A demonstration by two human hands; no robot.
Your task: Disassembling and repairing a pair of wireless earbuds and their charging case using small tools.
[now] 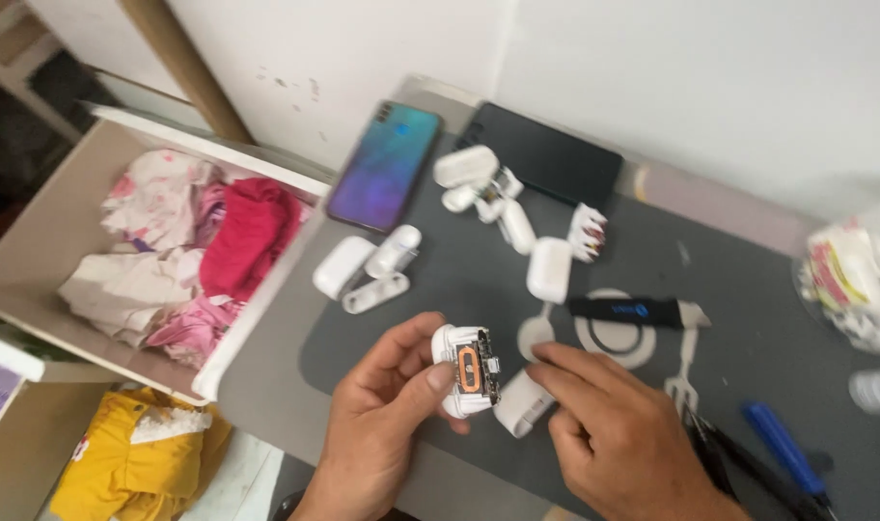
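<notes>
Opened earbud case (467,370) pinched in left hand (387,405) grip, right hand (609,425) fingertips on loose white shell (523,403).

Glossy white plastic earbud case (464,371) with bare copper coil, on a matt grey mat (749,280).

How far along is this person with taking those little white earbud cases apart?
Already done: one opened case, its circuit board and copper coil exposed, sits in the left hand. In hand: the right hand touches a separated white shell piece beside it. Left: several white cases and parts lie on the grey mat, one closed case seemingly untouched.
</notes>
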